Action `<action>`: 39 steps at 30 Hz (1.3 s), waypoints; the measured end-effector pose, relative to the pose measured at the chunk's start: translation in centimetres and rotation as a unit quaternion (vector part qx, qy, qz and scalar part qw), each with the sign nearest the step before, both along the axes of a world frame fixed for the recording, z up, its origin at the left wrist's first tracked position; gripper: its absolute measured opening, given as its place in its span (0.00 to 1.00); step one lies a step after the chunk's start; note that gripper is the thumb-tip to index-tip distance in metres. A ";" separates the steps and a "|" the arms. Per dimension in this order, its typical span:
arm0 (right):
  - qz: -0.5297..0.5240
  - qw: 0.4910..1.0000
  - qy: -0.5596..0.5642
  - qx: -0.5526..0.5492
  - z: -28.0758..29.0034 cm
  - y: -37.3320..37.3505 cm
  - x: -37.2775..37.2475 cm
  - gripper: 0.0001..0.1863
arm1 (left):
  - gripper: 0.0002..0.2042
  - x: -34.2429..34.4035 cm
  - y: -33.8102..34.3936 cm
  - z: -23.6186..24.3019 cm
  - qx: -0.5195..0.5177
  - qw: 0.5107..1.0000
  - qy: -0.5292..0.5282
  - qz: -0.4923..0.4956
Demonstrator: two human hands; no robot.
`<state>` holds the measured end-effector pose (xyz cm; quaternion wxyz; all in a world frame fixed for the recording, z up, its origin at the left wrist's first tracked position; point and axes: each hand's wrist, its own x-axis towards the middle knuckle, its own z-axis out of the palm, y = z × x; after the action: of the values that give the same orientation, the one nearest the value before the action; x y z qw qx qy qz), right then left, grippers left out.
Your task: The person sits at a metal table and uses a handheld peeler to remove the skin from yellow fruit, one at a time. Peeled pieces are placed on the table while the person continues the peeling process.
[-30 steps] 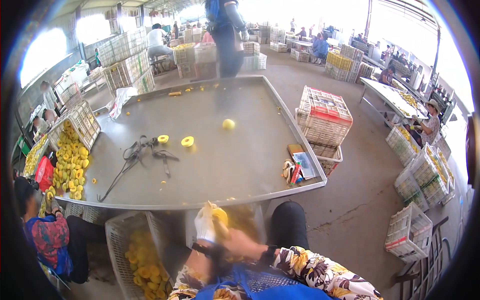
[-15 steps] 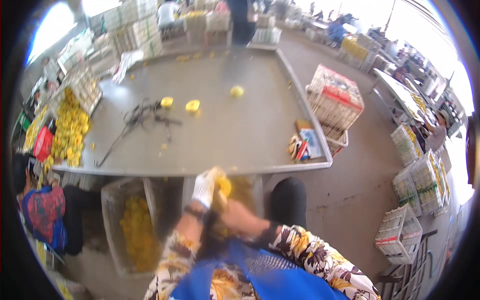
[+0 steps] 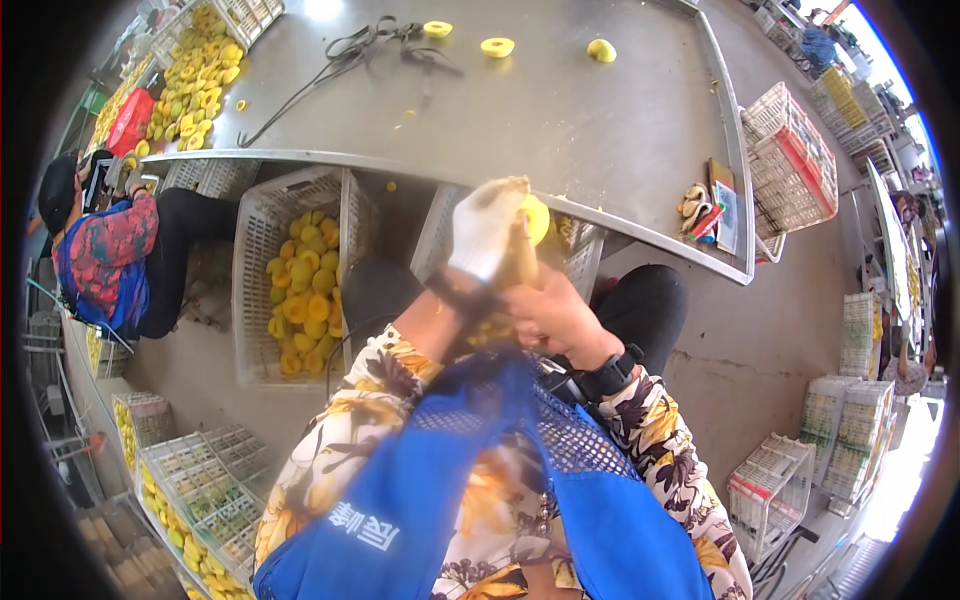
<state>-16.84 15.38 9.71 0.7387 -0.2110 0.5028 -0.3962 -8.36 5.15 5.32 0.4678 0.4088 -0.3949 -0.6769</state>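
Note:
My left hand (image 3: pixel 482 225), in a white glove, is closed on a yellow fruit (image 3: pixel 535 220) just below the table's front edge. My bare right hand (image 3: pixel 545 315) is curled just under it, against a blurred tan, elongated thing (image 3: pixel 523 258) that I cannot make out. A crate of yellow fruit halves (image 3: pixel 305 290) stands left of my knees; another crate (image 3: pixel 585 248) is partly hidden behind my hands. On the metal table (image 3: pixel 570 120) lie a few loose fruit pieces (image 3: pixel 497 47), dark straps (image 3: pixel 355 55) and a heap of fruit (image 3: pixel 190 90) at the left.
A co-worker (image 3: pixel 105 250) sits at my left. Stacked crates (image 3: pixel 785 155) stand beyond the table's right end, more (image 3: pixel 840 440) on the right floor and others (image 3: pixel 205 480) behind at lower left. Small items (image 3: pixel 715 215) lie at the table's right corner.
The view has tilted downward, so table, crates and hands appear higher in the picture. Both my hands remain together at the fruit; more of my lap shows.

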 end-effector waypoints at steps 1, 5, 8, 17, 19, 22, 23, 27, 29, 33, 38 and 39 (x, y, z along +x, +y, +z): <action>0.005 1.000 -0.002 0.005 -0.3 0.1 -0.1 0.06 | 0.11 0.0 0.1 -0.1 0.005 1.000 -0.002 0.005; 0.012 1.000 -0.021 -0.009 -1.4 0.2 0.3 0.05 | 0.14 0.9 -1.0 -3.1 -0.176 0.980 -0.087 -0.037; 0.004 0.999 0.039 -0.003 -2.4 0.3 0.8 0.04 | 0.15 1.1 -0.8 -2.5 -0.501 0.801 -0.313 -0.100; 0.029 0.908 0.383 -0.168 -4.9 0.3 0.9 0.09 | 0.12 0.6 -1.5 -3.8 -0.103 0.984 -0.037 -0.144; 0.034 0.962 0.248 -0.111 -4.0 0.2 0.7 0.08 | 0.11 0.8 -1.2 -3.2 -0.142 0.974 -0.025 -0.172; 0.039 0.999 0.034 -0.016 -3.0 0.1 0.3 0.06 | 0.12 0.4 -0.2 -2.0 0.050 0.993 0.077 -0.074; 0.041 0.998 0.033 -0.014 -3.3 0.1 -0.1 0.06 | 0.12 0.4 -0.2 -1.9 0.032 0.996 0.037 -0.073; 0.013 0.982 -0.187 0.031 -4.2 0.0 -0.5 0.06 | 0.14 0.0 -0.7 -4.1 0.131 0.944 0.265 -0.147; 0.003 0.984 -0.177 0.022 -4.2 0.2 0.3 0.08 | 0.16 -0.8 -0.6 -4.7 0.143 0.881 0.402 -0.203; -0.023 0.991 0.074 -0.107 -5.0 0.2 1.5 0.06 | 0.17 -0.1 -0.7 -3.7 0.293 0.906 0.301 -0.040; -0.098 0.908 0.337 -0.231 -7.0 -0.6 -0.7 0.06 | 0.21 2.9 -1.8 -4.9 0.186 0.936 0.295 -0.051; -0.101 0.908 0.334 -0.231 -6.6 -0.7 -0.6 0.06 | 0.21 3.2 -2.1 -5.0 0.158 0.919 0.349 -0.093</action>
<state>-17.48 14.64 3.10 0.4141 -0.4437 0.6333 -0.4802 -5.16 3.10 0.34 0.4404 0.1765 -0.1309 -0.8705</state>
